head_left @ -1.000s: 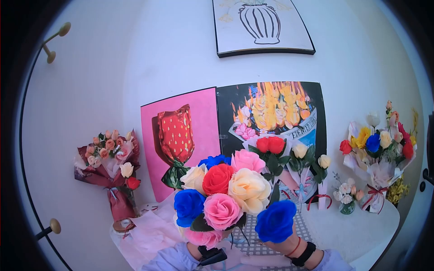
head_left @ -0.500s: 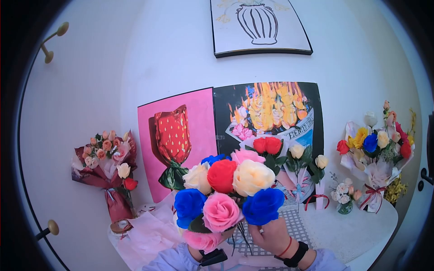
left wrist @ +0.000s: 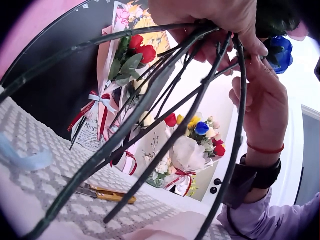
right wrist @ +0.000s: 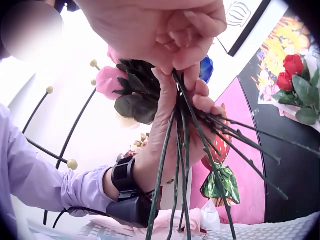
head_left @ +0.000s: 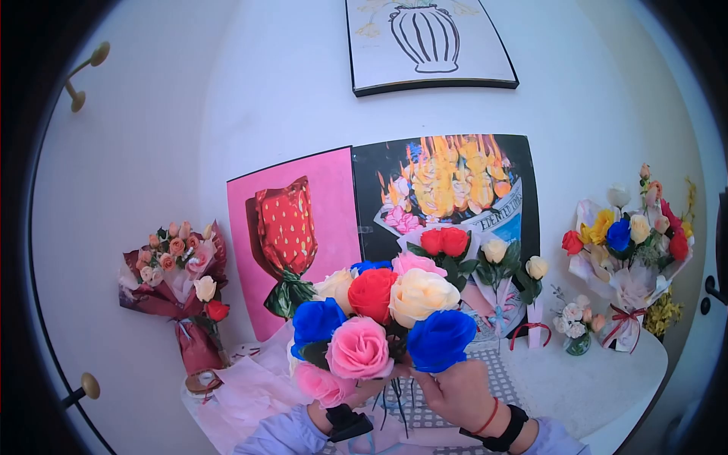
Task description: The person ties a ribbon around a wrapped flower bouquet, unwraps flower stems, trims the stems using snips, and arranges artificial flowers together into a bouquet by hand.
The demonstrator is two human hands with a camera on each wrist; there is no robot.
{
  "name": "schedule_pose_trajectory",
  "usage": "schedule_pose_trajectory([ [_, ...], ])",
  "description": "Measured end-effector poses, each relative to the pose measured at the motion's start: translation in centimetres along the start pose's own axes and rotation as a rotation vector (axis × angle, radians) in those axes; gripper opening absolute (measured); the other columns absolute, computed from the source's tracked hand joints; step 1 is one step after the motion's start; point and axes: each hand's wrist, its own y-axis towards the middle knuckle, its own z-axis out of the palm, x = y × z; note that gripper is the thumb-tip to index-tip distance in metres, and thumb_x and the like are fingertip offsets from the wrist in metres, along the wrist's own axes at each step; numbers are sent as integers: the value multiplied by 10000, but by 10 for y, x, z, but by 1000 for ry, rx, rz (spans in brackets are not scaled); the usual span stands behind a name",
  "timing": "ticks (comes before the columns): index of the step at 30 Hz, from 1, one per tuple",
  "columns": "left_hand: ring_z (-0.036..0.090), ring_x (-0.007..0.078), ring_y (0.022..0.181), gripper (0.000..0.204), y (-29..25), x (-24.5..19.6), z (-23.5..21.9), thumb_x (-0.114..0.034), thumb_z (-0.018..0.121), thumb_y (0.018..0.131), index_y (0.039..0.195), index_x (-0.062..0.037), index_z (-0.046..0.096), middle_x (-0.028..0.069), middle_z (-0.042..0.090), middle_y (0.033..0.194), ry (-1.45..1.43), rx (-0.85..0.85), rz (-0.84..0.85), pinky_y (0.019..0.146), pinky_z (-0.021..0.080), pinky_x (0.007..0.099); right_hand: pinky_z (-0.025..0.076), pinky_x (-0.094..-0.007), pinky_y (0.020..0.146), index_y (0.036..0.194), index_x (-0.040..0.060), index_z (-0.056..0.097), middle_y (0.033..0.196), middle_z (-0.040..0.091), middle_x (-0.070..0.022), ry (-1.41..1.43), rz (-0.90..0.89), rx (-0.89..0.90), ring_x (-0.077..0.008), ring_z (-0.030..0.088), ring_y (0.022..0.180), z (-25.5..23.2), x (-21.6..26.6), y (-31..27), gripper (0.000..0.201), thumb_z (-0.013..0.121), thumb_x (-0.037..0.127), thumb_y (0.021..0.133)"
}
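Note:
A bunch of artificial roses is held up over the table in my left hand point(right wrist: 162, 130), whose fingers and thumb wrap the gathered green stems point(right wrist: 182, 150) just below the heads. Pink point(head_left: 358, 347), red point(head_left: 372, 296), cream point(head_left: 425, 297) and blue blooms crowd together on top. On the bunch's right side, a blue rose point(head_left: 441, 341) sits close against the others. My right hand point(head_left: 459, 393) pinches its stem right beside the left hand's fingers, as the right wrist view shows. Below both hands the stems point(left wrist: 135, 110) fan out and cross.
Yellow-handled snips point(left wrist: 112, 195) and a pale blue ribbon point(left wrist: 25, 157) lie on the grey patterned cloth. Pink wrapping paper point(head_left: 254, 390) covers the table's left. Wrapped bouquets stand at left point(head_left: 186, 296) and right point(head_left: 629, 280), with a small glass vase point(head_left: 578, 345) nearby. Posters point(head_left: 292, 235) lean behind.
My right hand has brought the blue rose leftward and in against the bunch, its fingers now meeting the left hand at the stems. The bunch has tilted slightly.

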Motion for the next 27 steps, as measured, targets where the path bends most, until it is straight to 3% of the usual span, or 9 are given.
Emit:
schedule_pose_trajectory([
  [1, 542, 163, 793, 134, 0, 0, -1, -165, 621, 787, 872, -74, 573, 10, 578, 830, -3, 7, 9, 698, 444, 273, 412, -351, 456, 831, 81, 609, 627, 571, -84, -71, 13, 106, -270, 559, 540, -4, 1, 1, 135, 626, 157, 721],
  [4, 542, 164, 791, 135, -17, -2, -10, -165, 621, 785, 872, -74, 573, 11, 578, 829, -6, 25, 37, 697, 444, 274, 449, -345, 529, 893, 112, 607, 750, 602, -58, 116, -86, -32, -261, 585, 667, -8, 4, 6, 197, 623, 159, 702],
  [7, 542, 166, 789, 136, -12, 6, -7, -166, 621, 783, 872, -74, 573, 12, 578, 828, -11, 39, 61, 696, 444, 274, 465, -349, 585, 931, 128, 601, 835, 603, -46, 75, 7, 72, -263, 586, 742, -8, 5, 5, 258, 628, 168, 678],
  [14, 541, 168, 784, 139, -8, 5, -5, -166, 621, 779, 871, -74, 573, 13, 578, 825, -11, 65, 133, 694, 443, 274, 461, -374, 573, 980, 92, 570, 875, 588, -80, -74, -53, 94, -302, 570, 771, -13, 5, -1, 330, 637, 205, 677],
  [16, 541, 169, 783, 140, -7, 4, -8, -166, 621, 778, 871, -74, 573, 13, 578, 824, -8, 68, 156, 694, 443, 274, 475, -346, 553, 1028, 175, 571, 909, 581, -63, -87, 49, -5, -228, 591, 796, -6, -1, -7, 387, 657, 340, 688],
  [19, 541, 170, 780, 141, -31, 11, 9, -166, 621, 776, 871, -74, 573, 14, 578, 823, -3, 67, 186, 693, 443, 275, 467, -342, 699, 1140, 120, 491, 1149, 454, -161, 175, 77, -175, -285, 525, 975, -3, -18, -11, 597, 708, 351, 634],
  [20, 541, 170, 780, 141, -31, 13, 9, -166, 621, 775, 871, -74, 573, 14, 578, 823, -4, 69, 193, 693, 443, 275, 400, -381, 853, 1208, 104, 419, 1287, 281, -199, 68, -44, -155, -364, 426, 1099, -10, -22, -10, 707, 729, 343, 620],
  [24, 541, 172, 777, 143, -27, 14, 9, -166, 621, 773, 871, -74, 573, 15, 578, 821, -15, 87, 221, 691, 443, 275, 385, -479, 853, 1187, 84, 437, 1228, 379, -183, 295, -344, -484, -385, 405, 1107, -10, -13, -8, 574, 677, 232, 687],
  [27, 541, 173, 775, 144, -24, 12, 6, -167, 621, 771, 871, -74, 573, 15, 578, 820, -23, 97, 233, 691, 443, 275, 339, -465, 903, 1117, 156, 522, 1206, 429, -146, -86, -504, -241, -338, 452, 1090, -34, -10, -5, 468, 651, 256, 679],
])
